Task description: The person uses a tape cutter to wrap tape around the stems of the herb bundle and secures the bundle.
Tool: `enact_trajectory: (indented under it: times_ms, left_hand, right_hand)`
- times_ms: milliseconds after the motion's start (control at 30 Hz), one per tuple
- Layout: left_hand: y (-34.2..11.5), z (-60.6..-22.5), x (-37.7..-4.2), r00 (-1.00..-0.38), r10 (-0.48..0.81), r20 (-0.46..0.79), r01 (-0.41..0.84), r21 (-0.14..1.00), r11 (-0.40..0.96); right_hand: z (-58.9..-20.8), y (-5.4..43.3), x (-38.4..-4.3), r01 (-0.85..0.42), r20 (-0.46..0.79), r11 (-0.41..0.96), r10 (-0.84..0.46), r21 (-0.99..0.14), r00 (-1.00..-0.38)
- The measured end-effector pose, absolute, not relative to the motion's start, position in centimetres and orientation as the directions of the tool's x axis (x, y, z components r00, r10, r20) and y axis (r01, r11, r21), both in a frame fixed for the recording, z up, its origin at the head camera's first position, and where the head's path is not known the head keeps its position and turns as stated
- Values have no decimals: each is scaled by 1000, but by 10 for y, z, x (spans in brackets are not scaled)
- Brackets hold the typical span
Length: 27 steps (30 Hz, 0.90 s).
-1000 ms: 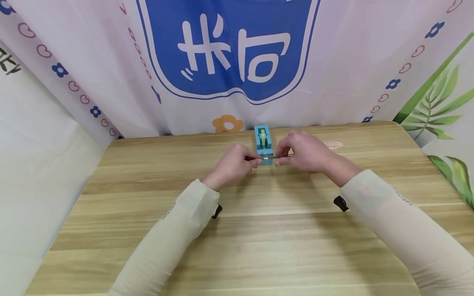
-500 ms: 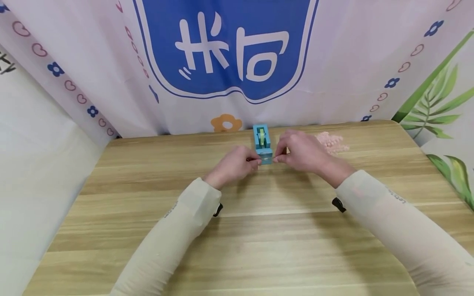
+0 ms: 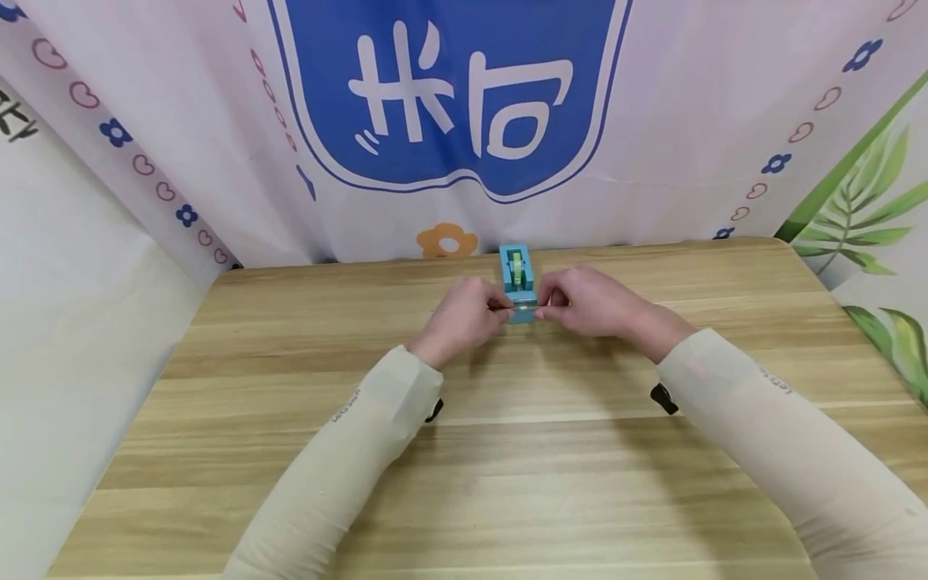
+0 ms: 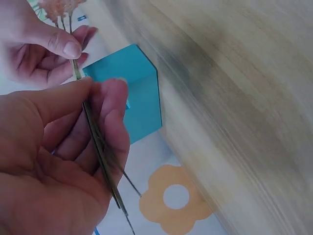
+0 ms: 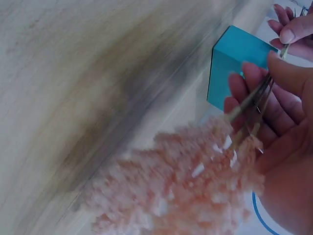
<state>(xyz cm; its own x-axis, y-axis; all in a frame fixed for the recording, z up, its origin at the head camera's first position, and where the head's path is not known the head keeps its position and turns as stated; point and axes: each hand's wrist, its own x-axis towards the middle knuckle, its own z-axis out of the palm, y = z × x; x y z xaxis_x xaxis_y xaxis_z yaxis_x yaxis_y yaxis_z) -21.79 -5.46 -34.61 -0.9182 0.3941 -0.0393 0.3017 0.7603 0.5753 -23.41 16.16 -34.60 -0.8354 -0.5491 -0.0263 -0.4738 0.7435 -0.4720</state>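
A bunch of fluffy pink dried flowers [image 5: 171, 181] on thin green-brown stems [image 4: 100, 152] lies across both hands. My left hand [image 3: 464, 318] pinches the stems between thumb and fingers, their lower ends trailing past the palm in the left wrist view. Nearer the flower heads, my right hand [image 3: 590, 302] pinches the same stems, and the pink heads spread below its palm in the right wrist view. In the head view the heads are hidden behind the right hand. Just in front of the blue tape dispenser [image 3: 526, 280], the stems span the short gap between the fingertips.
The dispenser, with its pale green tape roll [image 3: 517, 270], stands at the back edge of the wooden table [image 3: 522, 483]. Right behind it hangs a printed curtain [image 3: 348, 217]. Black straps [image 3: 663, 399] show under both sleeves.
The right hand has turned and its fingertips have come closer to the dispenser. Pink flower heads that showed beyond the right hand half a second ago are now out of sight there.
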Motion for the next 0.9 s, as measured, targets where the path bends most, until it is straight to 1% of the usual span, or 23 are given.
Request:
enact_trajectory:
  times_ms: [100,233,333,467,667,900]
  left_hand:
    - [-56,-347,-219,-905,416,-94,290,578,763]
    - [-58,-348,-219,-884,447,-140,290,585,757]
    - [-60,-348,-220,-891,443,-99,306,589,748]
    - [-61,-348,-220,-905,422,-51,315,586,747]
    - [-62,-350,-219,-918,393,-51,283,609,741]
    - [-61,-353,-220,-935,350,-57,234,643,729]
  right_hand:
    - [-346,161,-235,-495,-24,750,-560,-438,-828]
    - [-346,161,-235,-488,-18,775,-540,-402,-842]
    - [-347,161,-236,-481,1,779,-525,-402,-851]
    - [-351,162,-236,-480,28,765,-520,-429,-854]
    - [-354,164,-236,-490,61,742,-523,-458,-850]
    - [-353,160,-236,-415,33,774,-456,-479,-889]
